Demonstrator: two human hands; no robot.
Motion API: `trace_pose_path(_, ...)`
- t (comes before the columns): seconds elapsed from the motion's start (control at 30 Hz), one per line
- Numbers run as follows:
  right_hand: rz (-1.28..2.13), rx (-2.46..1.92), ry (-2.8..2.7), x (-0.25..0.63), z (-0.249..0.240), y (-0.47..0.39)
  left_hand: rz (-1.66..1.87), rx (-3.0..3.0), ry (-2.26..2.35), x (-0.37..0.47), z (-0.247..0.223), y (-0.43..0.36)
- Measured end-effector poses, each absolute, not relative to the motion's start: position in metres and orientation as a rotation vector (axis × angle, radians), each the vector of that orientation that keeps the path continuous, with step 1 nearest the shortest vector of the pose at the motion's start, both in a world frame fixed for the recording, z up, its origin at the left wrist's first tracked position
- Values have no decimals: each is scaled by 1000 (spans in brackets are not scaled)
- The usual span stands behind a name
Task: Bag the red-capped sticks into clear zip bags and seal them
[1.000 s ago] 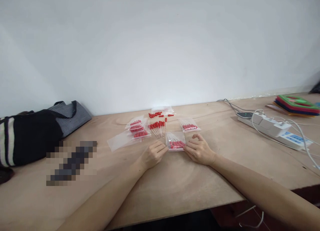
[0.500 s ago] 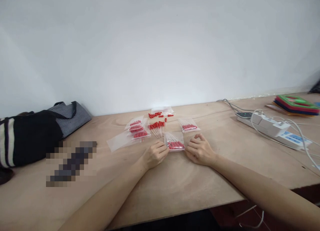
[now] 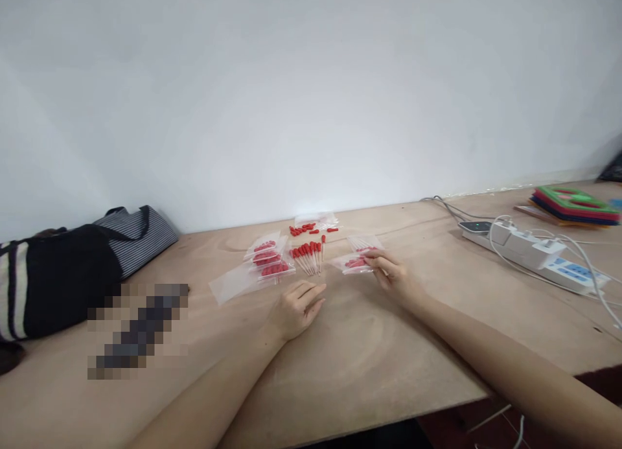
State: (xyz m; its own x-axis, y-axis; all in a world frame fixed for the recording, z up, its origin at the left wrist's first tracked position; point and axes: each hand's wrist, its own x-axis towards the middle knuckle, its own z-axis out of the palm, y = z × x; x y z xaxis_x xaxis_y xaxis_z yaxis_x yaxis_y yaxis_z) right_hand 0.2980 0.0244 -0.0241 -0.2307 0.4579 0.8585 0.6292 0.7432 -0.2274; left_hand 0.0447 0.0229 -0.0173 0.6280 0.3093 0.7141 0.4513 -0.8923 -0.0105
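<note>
Worktop: a wooden worktop (image 3: 379, 371) carries everything.
Cloth bag: the black and striped bag (image 3: 87, 267) lies at far left; no lettering can be made out.
Power strip: the white power strip (image 3: 549, 261), at right, has a blue label (image 3: 573, 267) whose print is too small to read.
Blurred item: the dark item (image 3: 146, 326) left of the arms is pixelated, so any marking is lost.
Coloured stack: the stack of boards (image 3: 576, 206) at far right shows no legible writing.
Overlapping pouches: three filled clear pouches (image 3: 267, 259) overlap left of centre.
Left hand: the left hand (image 3: 295, 310) rests on the worktop, fingers loosely bent, thumb apart, holding nothing.
Right hand: the right hand (image 3: 391, 274) has its fingers pinching a filled pouch's right edge.
Held pouch: this filled pouch (image 3: 354, 264) overlaps the near part of another pouch (image 3: 362, 243); placing it there seems the step in hand, and the next move calls for aligning it and easing the pinch.
Loose sticks: red-headed sticks (image 3: 307, 251) fan out between the pouch groups.
Red caps: loose caps (image 3: 302, 229) lie behind them.
Writing: none readable.
</note>
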Motion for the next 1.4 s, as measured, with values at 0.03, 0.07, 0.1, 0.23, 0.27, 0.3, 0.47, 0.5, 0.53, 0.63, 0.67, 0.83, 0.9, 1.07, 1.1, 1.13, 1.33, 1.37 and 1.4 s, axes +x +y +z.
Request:
trace_pose_path(0.03, -199, -840, -1847, 303, -23, 31, -1124, -2684, -657, 41, -18, 23)
trace_pose_path(0.07, -205, -850, -1820, 308, -23, 39, -1129, -2703, -684, 37, -18, 22)
trace_pose_path(0.1, -213, -868, -1795, 314, -24, 48, -1129, -2719, -709, 32, -18, 23)
trace_pose_path(0.23, -218, -970, -1748, 340, -38, 82, -1113, -2748, -831, 12, -16, 24)
trace_pose_path(0.27, -200, -998, -1755, 346, -43, 88, -1102, -2741, -863, 6, -15, 25)
trace_pose_path(0.3, -176, -1025, -1770, 351, -47, 93, -1081, -2726, -900, 0, -14, 25)
trace_pose_path(0.47, -114, -1163, -1938, 366, -56, 97, -831, -2469, -1301, -30, -10, 32)
trace_pose_path(0.5, -133, -1186, -1962, 367, -56, 95, -753, -2380, -1432, -37, -11, 34)
trace_pose_path(0.53, -162, -1205, -1968, 368, -55, 93, -669, -2287, -1572, -43, -11, 36)
trace_pose_path(0.63, -294, -1234, -1898, 364, -51, 85, -333, -2133, -1992, -60, -11, 40)
trace_pose_path(0.67, -339, -1232, -1881, 361, -50, 82, -215, -2152, -2087, -65, -11, 39)
trace_pose_path(0.83, -416, -1109, -1968, 332, -41, 61, -43, -2226, -2122, -80, -11, 13)
trace_pose_path(0.9, -355, -1015, -2059, 317, -39, 51, -115, -2229, -2085, -88, -14, -7)
trace_pose_path(1.07, -90, -910, -2311, 277, -34, 40, -349, -2313, -1956, -100, -17, -59)
trace_pose_path(1.1, -46, -916, -2332, 269, -33, 42, -358, -2380, -1906, -98, -16, -66)
trace_pose_path(1.13, -14, -930, -2345, 262, -32, 45, -351, -2457, -1847, -94, -13, -71)
trace_pose_path(1.33, 54, -1069, -2372, 230, -33, 73, -235, -2843, -1571, -49, -3, -63)
trace_pose_path(1.37, 70, -1064, -2378, 228, -34, 75, -242, -2880, -1545, -41, -2, -59)
trace_pose_path(1.4, 91, -1054, -2373, 228, -34, 77, -249, -2910, -1518, -33, -1, -55)
